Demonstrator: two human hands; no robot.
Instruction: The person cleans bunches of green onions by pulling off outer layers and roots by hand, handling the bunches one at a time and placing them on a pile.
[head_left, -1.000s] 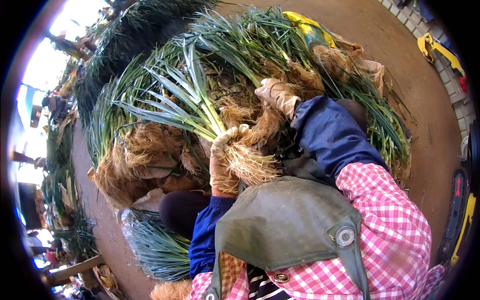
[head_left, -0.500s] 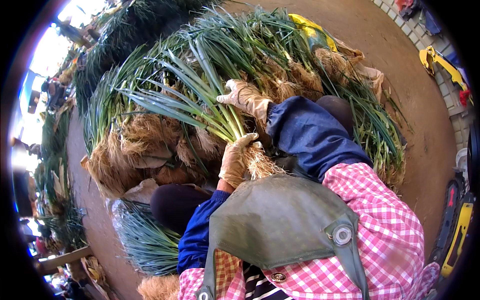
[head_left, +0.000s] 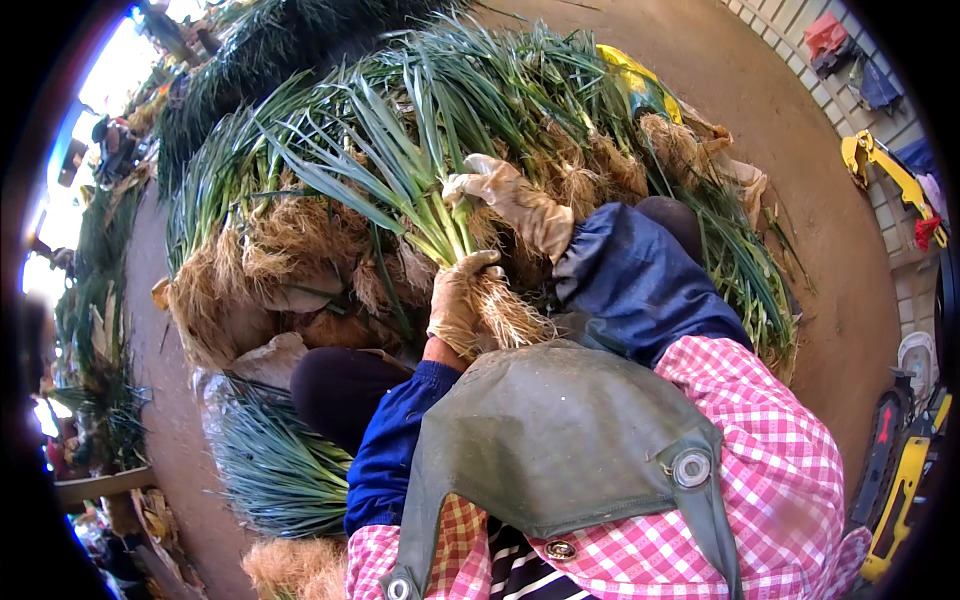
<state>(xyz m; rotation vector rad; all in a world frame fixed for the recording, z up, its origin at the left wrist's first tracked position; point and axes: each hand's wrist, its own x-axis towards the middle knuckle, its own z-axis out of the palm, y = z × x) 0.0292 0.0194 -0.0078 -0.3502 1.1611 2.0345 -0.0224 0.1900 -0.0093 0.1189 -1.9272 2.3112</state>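
Note:
My left hand, in a pale work glove, is closed round a bunch of green onions low on the pale stalks. A tuft of tan roots sticks out below it toward my apron. The leaves fan up and to the left. Higher up, my right hand, gloved too, has its fingers curled against the right side of the stalks; the palm side is hidden. Beyond both hands lies a wide heap of green onions, with their brown roots turned toward me.
At lower left, more green onions lie beside a plastic sheet. A dark pile of greens stands at the far left. A yellow bag sits behind the heap. At right are a yellow toy excavator arm and a tiled wall edge.
Both hands and the bunch have moved slightly. The right hand's fingers, stretched out across the stalks before, are now more curled at them. The left hand keeps its grip.

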